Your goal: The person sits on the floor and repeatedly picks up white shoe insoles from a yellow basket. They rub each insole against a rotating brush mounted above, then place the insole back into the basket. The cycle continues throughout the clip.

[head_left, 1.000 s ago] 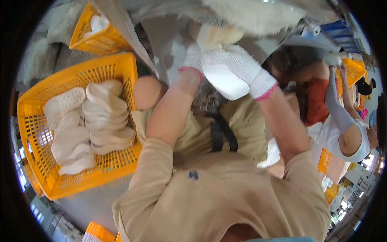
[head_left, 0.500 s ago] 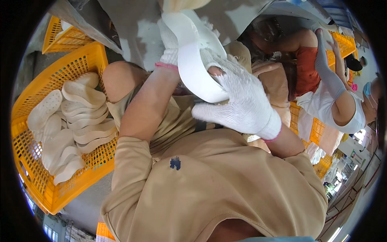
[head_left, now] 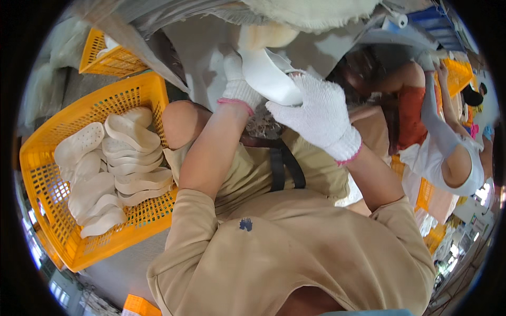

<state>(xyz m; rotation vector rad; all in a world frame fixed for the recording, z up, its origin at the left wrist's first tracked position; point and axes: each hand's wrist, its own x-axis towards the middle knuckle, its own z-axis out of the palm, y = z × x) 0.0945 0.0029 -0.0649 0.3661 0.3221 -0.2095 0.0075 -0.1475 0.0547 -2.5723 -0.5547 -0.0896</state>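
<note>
A white foam shoe sole (head_left: 269,79) is held out over my lap, its far end up against a cream, rounded piece (head_left: 271,38) whose kind I cannot make out. My right hand (head_left: 316,113), in a white knit glove with a pink cuff edge, is closed round the near end of the sole. On the sole's left side is my left hand (head_left: 240,79), gloved alike; its fingers are partly hidden, but it appears to grip the sole's far part.
At my left stands a yellow plastic basket (head_left: 47,221) with several off-white shoe soles (head_left: 92,189). Another yellow basket (head_left: 108,60) is behind it. Grey cloth (head_left: 195,42) hangs ahead. On the right sits another person in a white top (head_left: 440,163), near more yellow baskets (head_left: 457,76).
My view has shifted, so the basket and my arms appear further right. The sole and my hands are farther from my body, and the sole now reaches the cream piece more closely.
</note>
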